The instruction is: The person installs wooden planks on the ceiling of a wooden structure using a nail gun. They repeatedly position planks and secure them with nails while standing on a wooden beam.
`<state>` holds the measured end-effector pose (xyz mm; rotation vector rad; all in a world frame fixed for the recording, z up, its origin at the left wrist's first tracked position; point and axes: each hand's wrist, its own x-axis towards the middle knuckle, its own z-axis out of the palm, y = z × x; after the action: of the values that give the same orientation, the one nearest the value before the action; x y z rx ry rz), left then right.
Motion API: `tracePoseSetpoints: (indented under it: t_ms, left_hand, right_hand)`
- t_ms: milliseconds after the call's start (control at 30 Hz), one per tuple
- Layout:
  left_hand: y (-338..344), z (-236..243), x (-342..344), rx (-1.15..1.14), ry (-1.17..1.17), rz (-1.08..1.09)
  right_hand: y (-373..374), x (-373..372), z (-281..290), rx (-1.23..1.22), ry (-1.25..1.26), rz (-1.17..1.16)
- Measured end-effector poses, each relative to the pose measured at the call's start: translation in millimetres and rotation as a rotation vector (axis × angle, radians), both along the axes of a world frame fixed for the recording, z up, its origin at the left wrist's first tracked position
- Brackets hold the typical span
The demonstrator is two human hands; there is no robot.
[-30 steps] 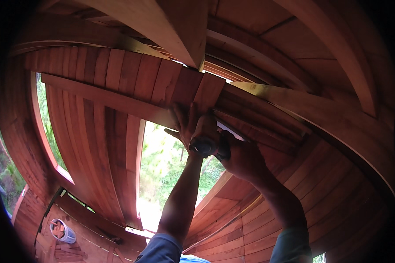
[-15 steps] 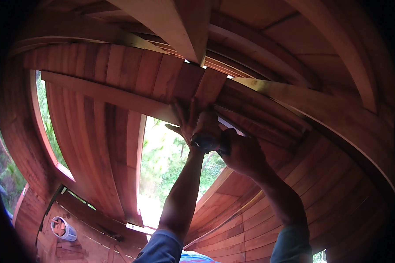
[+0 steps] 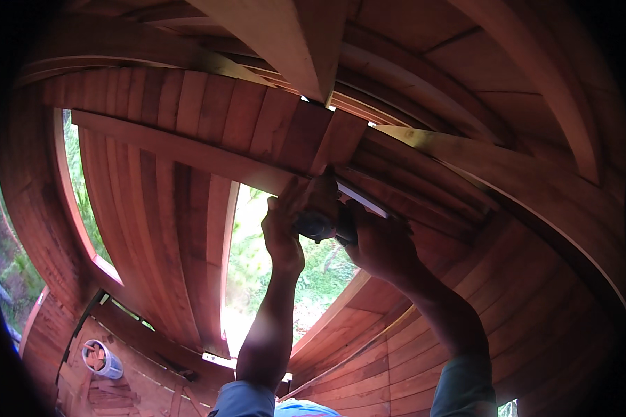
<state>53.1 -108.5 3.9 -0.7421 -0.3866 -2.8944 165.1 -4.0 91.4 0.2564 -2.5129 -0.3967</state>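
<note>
I have a dark power tool [image 3: 318, 217], apparently a drill, gripped in my right hand [image 3: 381, 244]. Its tip points up at a short wooden board [image 3: 341, 139] beside the long horizontal rail [image 3: 188, 156]. My left hand [image 3: 279, 235] is raised just left of the tool, below the rail, with curled fingers; what they grip is hidden behind the tool and in shadow. A bright window opening [image 3: 254, 271] with greenery outside lies behind both forearms.
Heavy roof beams [image 3: 285, 42] and curved rafters [image 3: 549, 83] run overhead. Plank walls [image 3: 431, 361] curve around me, with a narrow opening [image 3: 80, 174] at left. At lower left, a white bucket [image 3: 115, 365] holding wood offcuts stands on a boarded surface with scraps.
My left hand has moved left and slightly down, and its spread fingers have curled. The tool and right hand have shifted only slightly; the view has shifted a little.
</note>
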Motion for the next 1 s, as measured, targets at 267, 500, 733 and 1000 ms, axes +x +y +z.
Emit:
tracePoseSetpoints:
  t_ms: [267,500,733,1000]
  left_hand:
    - [-22.9,8.3,11.2,-0.18,0.261,-0.01]
    - [-17.3,14.4,9.2,-0.131,0.201,0.101]
    - [-17.8,13.8,10.3,-0.143,0.198,0.077]
    - [-14.3,14.0,10.1,-0.173,0.099,0.136]
  right_hand:
    - [-7.7,-11.0,-2.2,-0.008,-0.015,-0.049]
    - [-13.0,-11.1,1.3,-0.011,-0.029,-0.034]
    - [-9.1,-13.1,-2.1,-0.027,-0.04,-0.065]
    - [-13.5,-10.3,6.5,-0.042,-0.069,-0.024]
